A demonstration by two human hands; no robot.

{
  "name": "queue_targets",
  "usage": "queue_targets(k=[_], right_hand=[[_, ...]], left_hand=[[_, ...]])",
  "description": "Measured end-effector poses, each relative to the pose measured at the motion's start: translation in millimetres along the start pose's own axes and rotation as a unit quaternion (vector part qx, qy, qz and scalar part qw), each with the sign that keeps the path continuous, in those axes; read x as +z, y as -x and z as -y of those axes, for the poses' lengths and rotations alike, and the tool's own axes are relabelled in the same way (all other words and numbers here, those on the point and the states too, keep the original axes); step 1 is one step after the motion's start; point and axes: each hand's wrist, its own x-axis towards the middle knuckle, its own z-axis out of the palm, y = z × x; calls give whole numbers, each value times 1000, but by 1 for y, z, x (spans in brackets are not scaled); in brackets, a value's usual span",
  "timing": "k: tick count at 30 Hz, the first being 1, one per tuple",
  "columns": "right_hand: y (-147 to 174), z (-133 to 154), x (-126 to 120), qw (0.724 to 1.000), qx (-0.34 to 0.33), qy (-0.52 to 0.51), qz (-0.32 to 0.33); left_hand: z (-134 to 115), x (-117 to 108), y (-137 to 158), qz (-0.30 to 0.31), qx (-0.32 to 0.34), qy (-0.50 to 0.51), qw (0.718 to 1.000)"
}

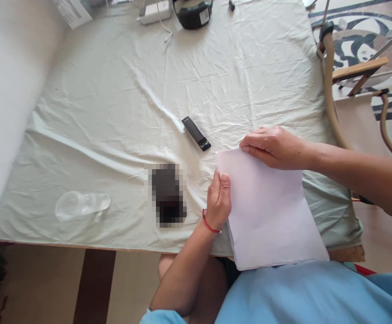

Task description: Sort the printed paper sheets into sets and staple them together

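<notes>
A stack of white paper (270,211) lies at the table's front edge, its near end reaching my blue shirt. My left hand (218,198), with a red string at the wrist, grips the stack's left edge, thumb on top. At the far edge, my right hand (272,146) pinches the sheets, its fingers partly hidden behind the thumb side. Just beyond the paper's far left corner rests a black stapler (196,133), apart from both hands. Left of my left hand is a dark object (168,193), blurred out by pixels.
A clear plastic cup (81,206) lies on its side at the left on the pale green tablecloth (114,112). At the back are a black headset-like object (193,13), a white box (155,11) and a cable. A chair (331,85) stands to the right, a wall at left.
</notes>
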Motion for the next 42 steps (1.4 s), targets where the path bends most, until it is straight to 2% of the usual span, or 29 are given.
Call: queue_targets(k=[3,6,11,20,26,30,34,37,42], right_hand=[[0,0,3,1000,-20,21,-10],[1,1,4,996,-59,62,-25],[1,5,5,991,-83,107,1],[3,9,8,987,-92,129,2],[3,7,8,988,-103,117,2],[3,4,13,989,-85,116,-32],[2,3,20,989,-75,127,-10],[2,2,24,991,-66,112,-22],[-1,4,23,996,-19,90,-24]], left_hand=[[-5,1,-1,4,49,-68,996],[-3,1,-2,6,67,-73,995],[2,2,-2,8,62,-72,995],[4,-1,-1,26,64,-92,993],[2,1,-2,11,66,-96,993],[-1,1,-4,-5,73,-87,994],[-2,-1,-7,-9,56,-72,996],[-3,-1,-8,-4,37,-39,999],[-4,-3,-13,17,34,-20,999]])
